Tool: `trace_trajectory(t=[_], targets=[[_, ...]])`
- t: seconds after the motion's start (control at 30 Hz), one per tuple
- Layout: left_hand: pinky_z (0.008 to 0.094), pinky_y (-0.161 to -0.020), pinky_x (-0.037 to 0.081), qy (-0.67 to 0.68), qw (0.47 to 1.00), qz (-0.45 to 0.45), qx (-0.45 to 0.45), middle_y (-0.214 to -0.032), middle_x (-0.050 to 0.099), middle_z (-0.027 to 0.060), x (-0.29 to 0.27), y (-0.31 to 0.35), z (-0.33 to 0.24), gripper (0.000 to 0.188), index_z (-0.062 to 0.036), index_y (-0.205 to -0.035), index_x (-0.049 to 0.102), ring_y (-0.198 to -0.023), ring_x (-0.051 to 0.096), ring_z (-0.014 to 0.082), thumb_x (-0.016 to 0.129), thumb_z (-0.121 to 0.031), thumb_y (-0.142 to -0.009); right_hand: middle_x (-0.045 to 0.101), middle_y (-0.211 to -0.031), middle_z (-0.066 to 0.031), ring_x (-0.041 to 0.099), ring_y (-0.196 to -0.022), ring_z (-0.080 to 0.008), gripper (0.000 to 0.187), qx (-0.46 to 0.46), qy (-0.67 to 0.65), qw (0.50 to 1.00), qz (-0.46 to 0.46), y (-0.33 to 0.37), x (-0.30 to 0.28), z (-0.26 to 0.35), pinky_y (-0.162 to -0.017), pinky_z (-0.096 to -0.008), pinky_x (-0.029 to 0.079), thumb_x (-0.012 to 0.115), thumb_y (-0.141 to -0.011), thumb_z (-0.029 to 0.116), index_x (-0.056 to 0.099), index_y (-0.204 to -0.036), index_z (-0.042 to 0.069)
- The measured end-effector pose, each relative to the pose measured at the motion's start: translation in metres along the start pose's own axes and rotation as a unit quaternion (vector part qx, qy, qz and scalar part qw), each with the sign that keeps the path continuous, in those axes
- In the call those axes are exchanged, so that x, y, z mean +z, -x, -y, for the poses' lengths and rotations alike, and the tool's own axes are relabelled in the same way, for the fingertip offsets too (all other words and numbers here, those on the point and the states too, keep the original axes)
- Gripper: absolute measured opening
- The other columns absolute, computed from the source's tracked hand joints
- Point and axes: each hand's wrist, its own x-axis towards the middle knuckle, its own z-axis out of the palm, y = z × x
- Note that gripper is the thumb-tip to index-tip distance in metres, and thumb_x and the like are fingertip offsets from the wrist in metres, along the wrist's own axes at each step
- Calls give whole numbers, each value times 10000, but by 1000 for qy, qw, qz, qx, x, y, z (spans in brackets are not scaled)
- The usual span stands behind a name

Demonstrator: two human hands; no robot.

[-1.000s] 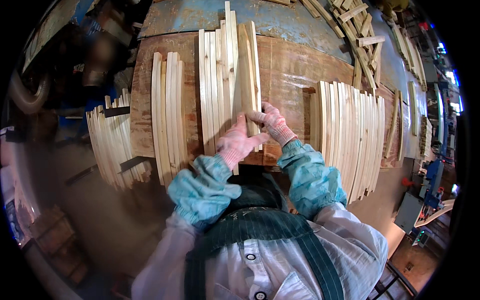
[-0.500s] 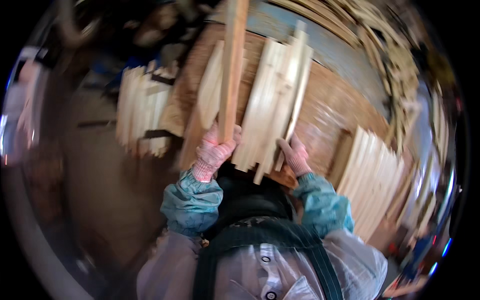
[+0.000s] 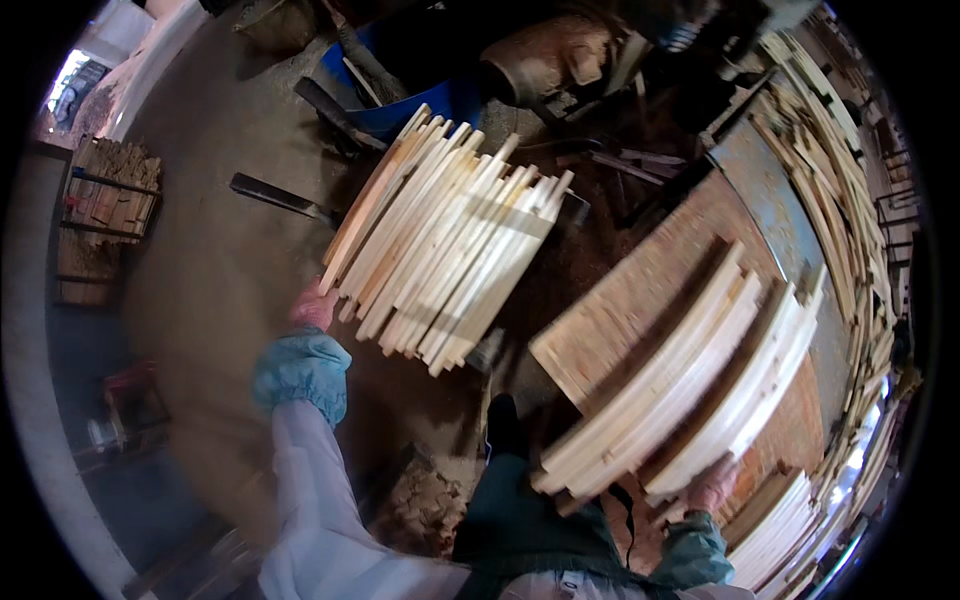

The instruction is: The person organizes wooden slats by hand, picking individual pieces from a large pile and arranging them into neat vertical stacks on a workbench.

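My left hand (image 3: 315, 305), in a pinkish glove, is closed around the near end of a reddish wooden strip (image 3: 375, 205). That strip lies along the left side of a stack of pale wooden strips (image 3: 440, 245) to the left of the table. On the right, my gloved right hand (image 3: 712, 485) grips the near end of a wooden strip at the edge of a pale bundle (image 3: 755, 385) on the brown tabletop. Its fingers are partly hidden. A second bundle of strips (image 3: 655, 385) lies left of that one, its near ends overhanging the table edge.
Dark metal bars (image 3: 280, 198) jut out beside the left stack. Behind it stands a blue tub (image 3: 430, 108). Long strips (image 3: 820, 210) are heaped beyond the board-topped table (image 3: 590, 340). Another stack (image 3: 775, 535) is at lower right. Wood offcuts (image 3: 425, 505) lie near my legs.
My view has swung left. The reddish strip has moved from over the table to the left stack with my left hand. My right hand remains at the table bundle.
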Motion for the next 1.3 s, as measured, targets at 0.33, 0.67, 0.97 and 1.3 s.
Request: trace_trajectory(t=[0.33,0.67,0.97,1.3], targets=[[344,-1007,441,239,956,133,105,-1254,640,111,75,-173,83,557,-25,-1319,565,-1120,600,207,695,-371,-902,574,-1307,-194,534,-1198,-309,618,16,-123,988,-92,-24,19,-44,-1057,-383,392,417,-1011,482,510,-1363,-18],[359,-934,475,-12,967,-38,251,-1163,667,110,55,-164,-20,440,-55,-1109,669,-1065,622,279,497,-434,-964,579,-1294,-144,547,-1155,-257,599,78,-210,970,-95,-3,13,-35,-1032,-358,413,460,-995,485,528,-1351,8],[459,-1088,358,-41,963,-153,216,-1404,473,202,24,-56,-126,595,-74,-1405,461,-1310,417,373,634,-279,-873,633,-997,-269,580,-997,-443,513,54,62,990,-114,11,2,46,-874,-504,444,432,-969,526,642,-1035,63],[372,-965,491,233,695,135,667,-1185,636,149,50,385,-321,497,-62,-1245,619,-1090,619,295,763,-180,-784,581,-1163,-300,587,-1090,-431,904,31,-65,992,100,3,-62,49,-920,-478,482,750,-672,549,400,-1279,-22]])
